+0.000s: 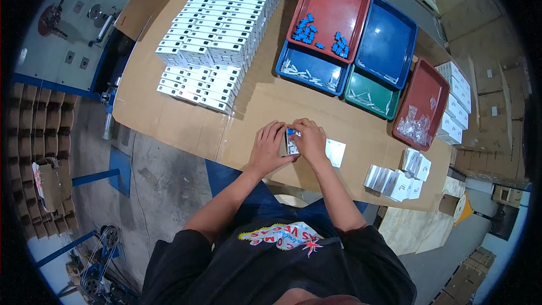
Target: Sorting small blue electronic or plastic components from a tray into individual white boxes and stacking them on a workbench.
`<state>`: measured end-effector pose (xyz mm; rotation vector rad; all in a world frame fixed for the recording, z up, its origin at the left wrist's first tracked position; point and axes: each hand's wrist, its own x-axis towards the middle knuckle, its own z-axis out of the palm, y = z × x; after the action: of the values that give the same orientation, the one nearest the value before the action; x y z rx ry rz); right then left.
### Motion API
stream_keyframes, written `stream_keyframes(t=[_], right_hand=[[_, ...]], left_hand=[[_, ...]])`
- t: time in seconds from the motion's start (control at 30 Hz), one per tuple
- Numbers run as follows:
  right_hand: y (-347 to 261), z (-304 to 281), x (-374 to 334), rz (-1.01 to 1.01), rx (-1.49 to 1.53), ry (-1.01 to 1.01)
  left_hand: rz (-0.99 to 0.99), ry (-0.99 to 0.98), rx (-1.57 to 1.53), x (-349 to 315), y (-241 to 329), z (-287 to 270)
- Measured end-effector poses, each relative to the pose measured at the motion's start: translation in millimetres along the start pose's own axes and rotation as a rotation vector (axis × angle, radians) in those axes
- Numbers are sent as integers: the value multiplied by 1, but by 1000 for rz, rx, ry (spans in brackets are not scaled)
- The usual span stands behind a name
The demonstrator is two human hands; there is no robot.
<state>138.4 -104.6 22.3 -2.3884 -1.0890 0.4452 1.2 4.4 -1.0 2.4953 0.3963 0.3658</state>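
Near the table's front edge, my left hand (267,150) curls round the left side of a small white housing (292,148), with the thumb along its near end. My right hand (310,142) bends over its right side, fingertips pressed together at a small blue connector (290,132) at the housing's far end. The fingers partly hide both parts, so I cannot tell how far the connector sits in. Just right of my right hand lies a flat white card (335,152).
Stacked white housings (220,39) fill the back left. At the back right are a red tray (339,0) with blue connectors, blue trays (389,34), a green tray (370,82) with white strips, and a dark red tray (432,87) with clear plastic pieces. White boxes (398,183) stand front right.
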Motion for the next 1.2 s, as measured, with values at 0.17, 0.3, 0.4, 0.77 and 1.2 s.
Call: stream_keyframes(t=[0.17,0.3,0.4,0.77,1.2], right_hand=[[2,1,1,7,-13,-5],[0,1,1,1,-13,6],[2,1,1,3,-10,0],[2,3,-1,13,22,0],[10,-7,-7,-106,57,-42]], left_hand=[[-5,8,-6,0,2,2],[3,9,1,-1,1,1],[7,16,1,-1,2,2],[26,46,13,-3,1,3],[25,51,-4,-2,5,2]])
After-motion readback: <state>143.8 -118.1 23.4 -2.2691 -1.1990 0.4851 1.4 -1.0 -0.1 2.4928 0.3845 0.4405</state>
